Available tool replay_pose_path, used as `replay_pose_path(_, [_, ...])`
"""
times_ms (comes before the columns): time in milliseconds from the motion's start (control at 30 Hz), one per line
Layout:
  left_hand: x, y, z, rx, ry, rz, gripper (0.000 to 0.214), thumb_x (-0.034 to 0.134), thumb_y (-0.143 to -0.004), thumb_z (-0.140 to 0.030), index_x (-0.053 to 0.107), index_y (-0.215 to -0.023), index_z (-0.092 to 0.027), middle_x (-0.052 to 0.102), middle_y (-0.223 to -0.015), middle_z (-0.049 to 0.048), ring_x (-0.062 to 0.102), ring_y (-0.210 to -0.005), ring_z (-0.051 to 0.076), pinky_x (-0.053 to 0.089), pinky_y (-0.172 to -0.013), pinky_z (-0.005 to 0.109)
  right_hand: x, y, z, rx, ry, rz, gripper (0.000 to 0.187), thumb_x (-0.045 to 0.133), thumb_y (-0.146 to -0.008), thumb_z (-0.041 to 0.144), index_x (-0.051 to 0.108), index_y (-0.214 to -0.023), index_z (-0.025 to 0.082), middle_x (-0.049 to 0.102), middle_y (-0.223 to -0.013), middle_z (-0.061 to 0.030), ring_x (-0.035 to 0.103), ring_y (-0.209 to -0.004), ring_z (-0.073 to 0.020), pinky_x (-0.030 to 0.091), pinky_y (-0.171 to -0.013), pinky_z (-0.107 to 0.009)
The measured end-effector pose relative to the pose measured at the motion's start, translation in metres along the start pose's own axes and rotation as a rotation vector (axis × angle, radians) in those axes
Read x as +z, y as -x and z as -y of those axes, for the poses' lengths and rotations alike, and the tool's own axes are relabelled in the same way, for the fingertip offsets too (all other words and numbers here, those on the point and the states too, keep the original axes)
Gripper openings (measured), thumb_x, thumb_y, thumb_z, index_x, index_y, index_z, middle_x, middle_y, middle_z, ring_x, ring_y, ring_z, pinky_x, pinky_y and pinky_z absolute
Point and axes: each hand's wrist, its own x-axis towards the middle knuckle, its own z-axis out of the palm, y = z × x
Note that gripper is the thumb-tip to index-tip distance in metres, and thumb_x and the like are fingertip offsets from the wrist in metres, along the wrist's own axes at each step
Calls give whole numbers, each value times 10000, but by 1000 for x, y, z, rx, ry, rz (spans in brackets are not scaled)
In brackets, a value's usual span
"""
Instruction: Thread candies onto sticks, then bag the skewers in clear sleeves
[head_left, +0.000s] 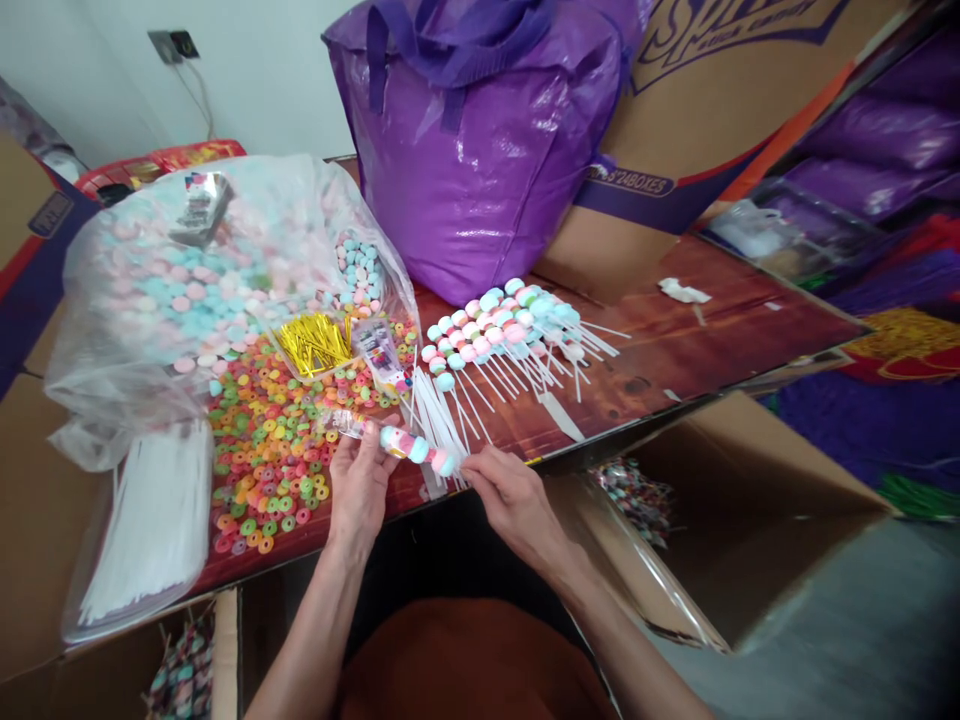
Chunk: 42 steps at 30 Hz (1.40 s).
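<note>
My left hand (360,480) is closed round the top of a candy skewer (414,447), a white stick with pastel pink, blue and white marshmallow pieces, partly inside a clear wrapper (346,424). My right hand (504,492) pinches the stick end of the same skewer, beside a loose bunch of white sticks (435,415). Both hands hover at the near edge of the wood-patterned table (675,345). Just beyond lies a row of finished marshmallow skewers (504,325).
A big clear bag of pastel marshmallows (195,280) sits at the left, with loose coloured ring candies (262,440), gold twist ties (313,343) and a pack of white sticks (150,525). A purple bag (480,150) stands behind. An open cardboard box (750,510) is at the right.
</note>
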Motion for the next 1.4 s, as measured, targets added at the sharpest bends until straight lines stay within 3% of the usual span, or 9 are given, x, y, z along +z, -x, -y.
replay_pose_path(233, [0,-5,1,-22,67,-1,351,847,-687,-358,667,-911,-158,769,-982,93,739,-912,237,567,-880,386,-1,-3,6,145,-232,135,308,455,-983,230,516,-683,199,513,-643,31,502,-612,-120,368,-630,-239])
replay_pose_path(600, [9,2,12,7,37,-23,391,795,-726,-455,630,-924,-162,763,-884,83,739,-779,201,582,-780,360,13,-3,23,222,-295,64,264,484,-941,246,530,-687,190,515,-619,30,471,-591,-110,352,-615,-245])
replay_pose_path(700, [8,2,11,13,26,-11,396,789,-728,-472,636,-911,-155,759,-887,80,736,-780,198,580,-776,354,16,-5,26,372,-504,92,270,526,-908,300,542,-664,185,495,-573,35,436,-541,-95,328,-543,-228])
replay_pose_path(867, [5,1,9,-4,42,1,400,803,-719,-454,644,-943,-163,759,-927,81,738,-842,221,578,-781,357,23,-7,27,737,-1038,178,304,675,-772,446,595,-691,164,443,-491,80,213,-361,-25,133,-383,-198])
replay_pose_path(967, [5,3,12,9,35,7,376,793,-731,-451,635,-914,-164,756,-920,75,738,-854,218,572,-783,341,31,-6,30,793,-1113,170,314,713,-737,444,590,-689,160,449,-487,85,199,-342,-13,120,-361,-189])
replay_pose_path(1067, [7,5,16,14,21,15,366,796,-732,-438,613,-903,-171,754,-899,70,739,-889,235,563,-800,348,40,-5,33,712,-995,106,282,643,-809,432,576,-720,173,445,-517,82,235,-361,-32,148,-360,-192])
replay_pose_path(1233, [5,6,12,-32,32,17,384,805,-723,-438,614,-919,-168,761,-909,86,741,-914,266,557,-834,387,37,-3,34,319,-433,20,246,504,-936,309,558,-726,194,507,-591,37,473,-552,-109,379,-545,-226])
replay_pose_path(1400, [6,6,7,-53,26,42,354,815,-721,-409,628,-888,-158,764,-932,90,736,-927,270,556,-856,405,33,-1,32,72,-107,-45,218,451,-974,200,569,-790,197,591,-711,-10,543,-645,-136,409,-639,-245])
